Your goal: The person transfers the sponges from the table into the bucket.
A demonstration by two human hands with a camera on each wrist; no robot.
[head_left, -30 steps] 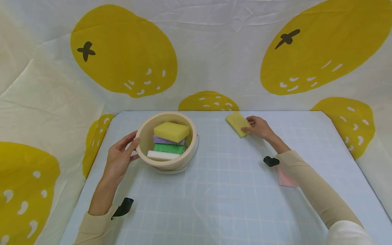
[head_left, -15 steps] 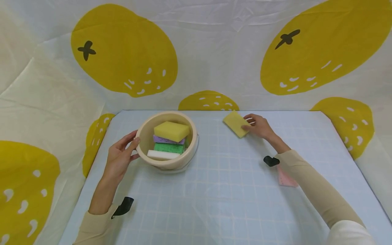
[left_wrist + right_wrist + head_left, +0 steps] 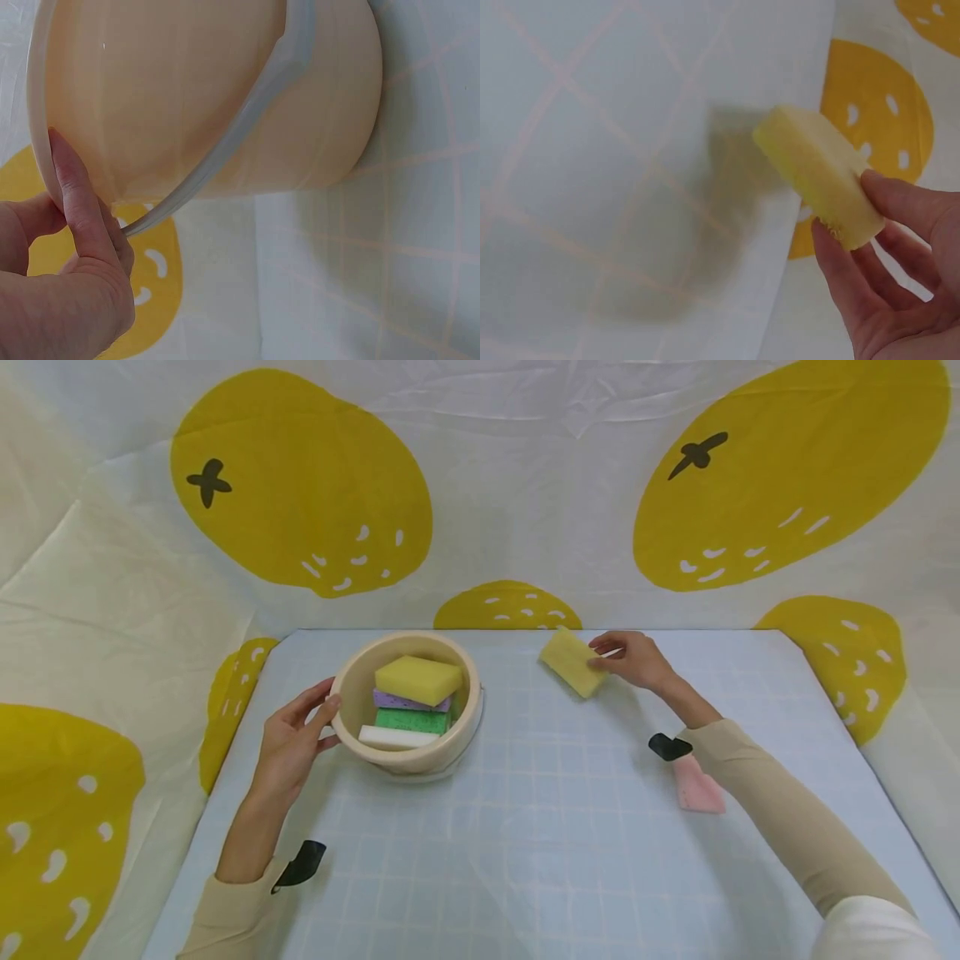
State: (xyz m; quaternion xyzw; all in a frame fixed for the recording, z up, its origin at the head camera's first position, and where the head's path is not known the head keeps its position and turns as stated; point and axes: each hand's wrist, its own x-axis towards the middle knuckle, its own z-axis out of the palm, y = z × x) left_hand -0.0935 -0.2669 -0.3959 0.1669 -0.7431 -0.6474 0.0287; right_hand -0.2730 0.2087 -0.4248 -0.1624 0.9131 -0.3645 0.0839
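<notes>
A cream bucket stands at the left of the table, and my left hand pinches its rim between thumb and fingers. Its pale handle hangs down the outside in the left wrist view. Inside are a yellow sponge, a purple sponge, a green sponge and a white block. To the right, my right hand pinches another yellow sponge at one end. In the right wrist view this sponge is held above the table, its shadow falling apart from it.
A pink sponge lies on the table beside the right forearm. Behind the table's far edge hangs a white cloth printed with big yellow fruits.
My right hand has shifted slightly to the left with the yellow sponge, which now shows more of its broad face. The left hand and the bucket stay in place.
</notes>
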